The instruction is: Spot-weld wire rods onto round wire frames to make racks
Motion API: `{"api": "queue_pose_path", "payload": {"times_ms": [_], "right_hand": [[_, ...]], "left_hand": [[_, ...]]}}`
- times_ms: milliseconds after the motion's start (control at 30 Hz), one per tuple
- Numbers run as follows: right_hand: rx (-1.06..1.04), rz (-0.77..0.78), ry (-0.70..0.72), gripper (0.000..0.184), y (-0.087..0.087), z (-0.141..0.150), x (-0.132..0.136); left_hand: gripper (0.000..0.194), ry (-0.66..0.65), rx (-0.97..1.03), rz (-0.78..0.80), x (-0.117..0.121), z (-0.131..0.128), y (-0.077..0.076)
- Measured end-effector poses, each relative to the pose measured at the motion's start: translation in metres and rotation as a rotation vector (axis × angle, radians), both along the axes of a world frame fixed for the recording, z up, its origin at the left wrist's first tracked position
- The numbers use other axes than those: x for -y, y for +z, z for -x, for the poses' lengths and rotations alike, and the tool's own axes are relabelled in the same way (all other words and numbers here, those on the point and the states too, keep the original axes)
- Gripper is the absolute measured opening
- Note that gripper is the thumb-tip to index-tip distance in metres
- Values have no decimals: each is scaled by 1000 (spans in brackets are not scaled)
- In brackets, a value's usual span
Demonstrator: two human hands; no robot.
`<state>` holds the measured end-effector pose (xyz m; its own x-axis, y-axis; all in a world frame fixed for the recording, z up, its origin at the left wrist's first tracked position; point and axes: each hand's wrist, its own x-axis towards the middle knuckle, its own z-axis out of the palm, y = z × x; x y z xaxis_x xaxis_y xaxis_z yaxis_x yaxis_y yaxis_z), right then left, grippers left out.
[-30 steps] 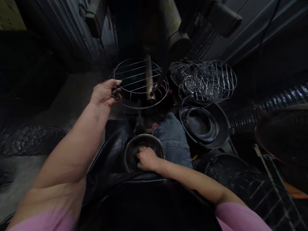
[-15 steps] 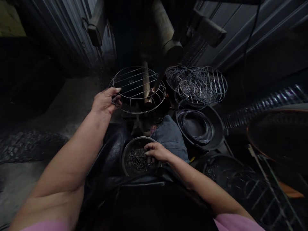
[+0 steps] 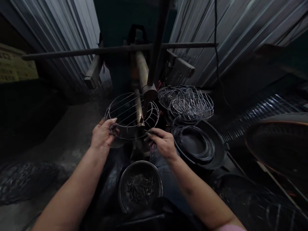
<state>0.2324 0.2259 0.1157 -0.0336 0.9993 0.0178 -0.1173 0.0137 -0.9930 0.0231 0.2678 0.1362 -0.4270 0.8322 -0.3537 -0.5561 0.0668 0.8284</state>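
Observation:
My left hand [image 3: 104,137] grips the near left rim of a round wire rack [image 3: 131,114], which sits under the arm of a spot-welding machine [image 3: 144,80]. Close to the rack's near right rim, my right hand [image 3: 161,141] is pinched on a small metal piece I can barely make out. Below both hands, in front of me, stands a steel bowl [image 3: 125,179] holding several small dark metal pieces [image 3: 141,189].
A pile of finished wire racks [image 3: 190,102] lies right of the machine. A dark pan with wire rings [image 3: 194,144] sits beside it. Corrugated metal walls [image 3: 240,29] stand behind. A large round basin [image 3: 279,144] and wire grids [image 3: 264,205] fill the right side.
My right hand left the bowl and rose to the rack's near rim, pinched shut. My view tilted up. My left hand kept its hold on the rack.

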Motion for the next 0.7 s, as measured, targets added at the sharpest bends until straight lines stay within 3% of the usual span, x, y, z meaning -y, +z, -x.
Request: {"api": "queue_pose_path", "payload": {"times_ms": [100,267,533,700], "right_hand": [[136,-105,-63,19,4,12,-16],[348,-252,-234,19,-6,27,-18],[146,-118,-263,21,-17,33,-17],[131,-149,-292,20,-19,34,-17]], "left_hand": [[34,19,-41,-38,2,1,-1],[37,25,-59,-109,5,-5,-2],[34,69,-5,-86,4,-14,-5],[33,70,15,-68,-1,-12,-8]]}}
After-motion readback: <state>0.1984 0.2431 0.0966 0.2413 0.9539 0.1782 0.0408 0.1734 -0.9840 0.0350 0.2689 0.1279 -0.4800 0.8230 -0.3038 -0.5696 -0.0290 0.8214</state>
